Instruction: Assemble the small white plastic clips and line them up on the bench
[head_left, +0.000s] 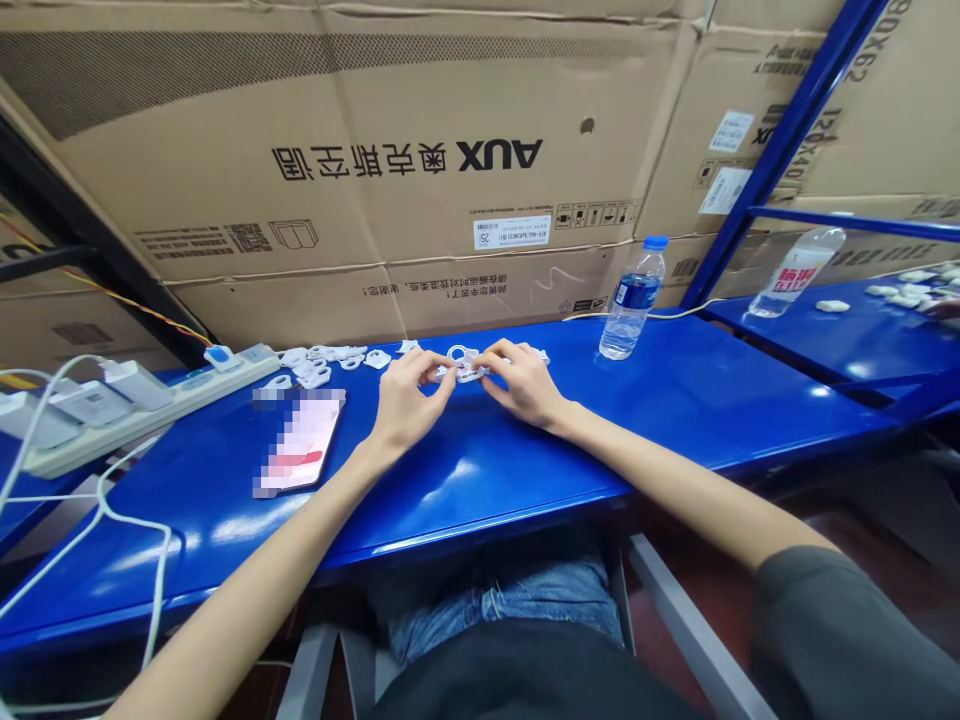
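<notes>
Between my two hands, just above the blue tabletop, is a small white plastic piece with a round ring (459, 354) at its top. My left hand (411, 396) pinches its left side between thumb and fingers. From the other side my right hand (523, 384) grips it, with the fingertips bent over its edge. Parts of the piece are hidden behind my fingers. Several similar white ringed pieces (313, 374) lie loosely to the left of my hands. A few more white bits (543, 356) show just behind my right hand.
A phone (306, 440) lies at the left, near a power strip (180, 408) with chargers and white cables. A water bottle (634, 300) stands right of my hands. Cardboard boxes (360, 90) wall off the back. Another bottle (799, 272) and white pieces (904, 295) are beyond the blue post (780, 150).
</notes>
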